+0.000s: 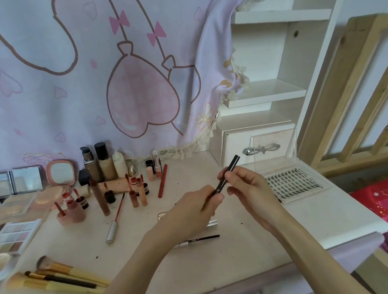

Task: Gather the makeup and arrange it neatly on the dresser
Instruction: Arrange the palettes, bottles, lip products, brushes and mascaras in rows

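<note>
Item in hand: black makeup pen [228, 174], slim, tilted with its upper end toward the white drawer box [237, 145], held above the dresser top [247, 239].
Right hand [249, 189]: fingers curled round the pen's upper half, pinching the barrel.
Left hand [197, 210]: fingertips pinching the pen's lower end; whether a cap is being pushed on or pulled off, I cannot tell.
Handling, pen: judged light, rigid, smooth-skinned and likely to roll if laid flat; best taken mid-barrel, with the cap end steadied separately.
Position of remaining stock: lip gloss tubes [137, 192] standing and lying at centre left, several with wands out; foundation bottles [99, 163] upright against the curtain [98, 84].
Loose wand: red applicator with silver cap [115, 217] lying alone in front of the tubes; judged messy at the tip, so take it by the silver end.
Brushes [61, 276]: bunched at the near left edge; light, soft heads, grip by the handles.
Palette [13, 236]: open at far left; pans judged fragile, lift flat by the rim.
Lash tray [293, 183]: lid raised, just right of the hands; judged featherlight, easily tipped.
Second dark pencil [200, 238]: lying on the dresser under the forearms.
</note>
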`<state>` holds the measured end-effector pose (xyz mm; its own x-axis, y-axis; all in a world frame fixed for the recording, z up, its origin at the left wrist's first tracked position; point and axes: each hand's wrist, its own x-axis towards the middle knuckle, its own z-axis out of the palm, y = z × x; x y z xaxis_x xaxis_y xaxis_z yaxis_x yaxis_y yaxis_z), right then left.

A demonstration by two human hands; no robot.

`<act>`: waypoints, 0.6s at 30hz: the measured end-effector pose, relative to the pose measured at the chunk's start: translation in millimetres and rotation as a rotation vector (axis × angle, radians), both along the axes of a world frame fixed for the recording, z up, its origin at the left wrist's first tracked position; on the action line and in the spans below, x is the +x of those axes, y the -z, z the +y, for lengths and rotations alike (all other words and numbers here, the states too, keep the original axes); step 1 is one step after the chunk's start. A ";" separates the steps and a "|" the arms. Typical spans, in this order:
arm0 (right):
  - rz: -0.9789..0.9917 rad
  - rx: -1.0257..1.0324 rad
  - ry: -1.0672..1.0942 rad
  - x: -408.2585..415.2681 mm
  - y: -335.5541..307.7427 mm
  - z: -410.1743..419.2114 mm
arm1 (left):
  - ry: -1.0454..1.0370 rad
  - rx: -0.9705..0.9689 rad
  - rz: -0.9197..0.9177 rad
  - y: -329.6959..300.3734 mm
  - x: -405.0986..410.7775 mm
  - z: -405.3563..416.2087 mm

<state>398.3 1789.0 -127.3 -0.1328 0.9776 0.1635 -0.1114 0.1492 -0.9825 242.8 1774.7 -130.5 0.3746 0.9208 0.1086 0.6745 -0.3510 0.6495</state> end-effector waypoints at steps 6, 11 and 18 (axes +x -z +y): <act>-0.629 0.343 0.018 1.0 3.3 -3.9 | -0.132 0.173 -0.250 -19.4 -11.3 5.4; -0.891 0.540 -0.043 -4.7 9.3 -6.1 | -0.060 0.168 -0.233 -20.7 -12.7 6.7; -0.924 0.531 -0.067 -2.5 8.3 -4.7 | -0.077 0.131 -0.241 -18.8 -17.2 8.0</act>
